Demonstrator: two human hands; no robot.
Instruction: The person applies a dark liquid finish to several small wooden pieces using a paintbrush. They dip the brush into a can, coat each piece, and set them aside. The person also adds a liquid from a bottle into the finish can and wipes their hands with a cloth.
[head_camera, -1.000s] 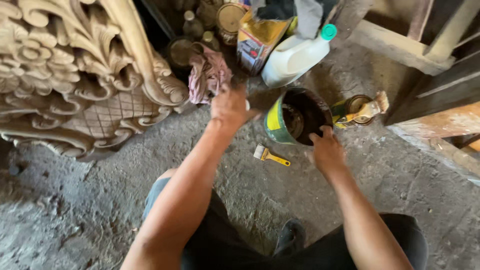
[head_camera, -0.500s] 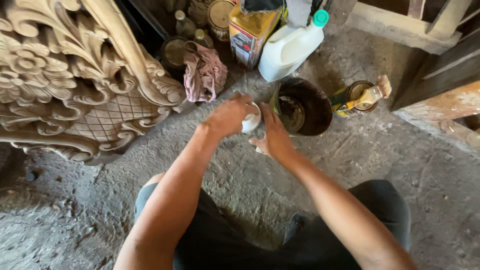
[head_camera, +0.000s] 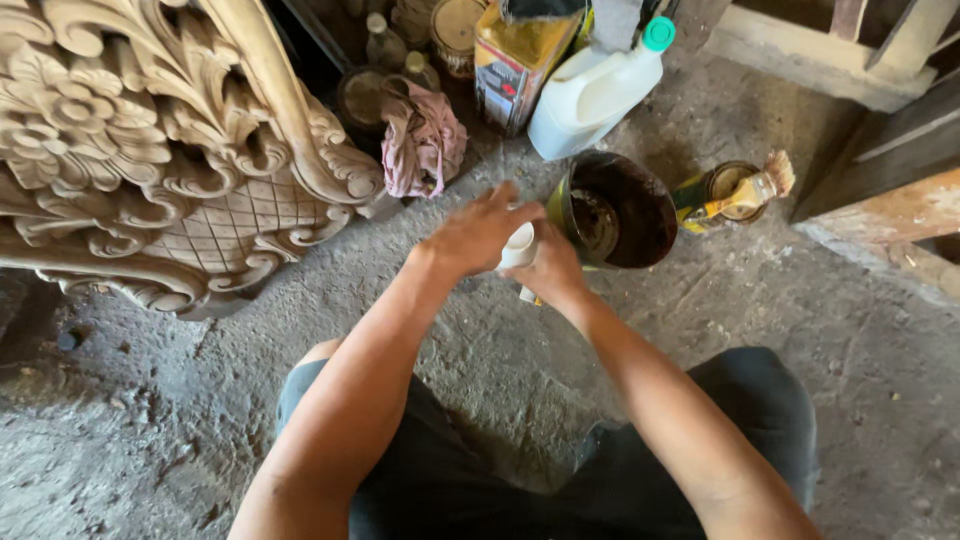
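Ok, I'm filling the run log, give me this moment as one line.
left hand: on small white container | right hand: gripping it from below | beside: dark open can | floor: concrete

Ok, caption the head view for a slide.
Both hands, left and right, grip a small white container beside a dark paint bucket.

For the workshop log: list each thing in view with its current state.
Small white container: held between both hands.
Left hand: over the container.
Right hand: gripping it from below.
Dark bucket: open, upright.
White jug: capped, leaning.
Small tin: open, brush resting across it.
Pink rag: crumpled.
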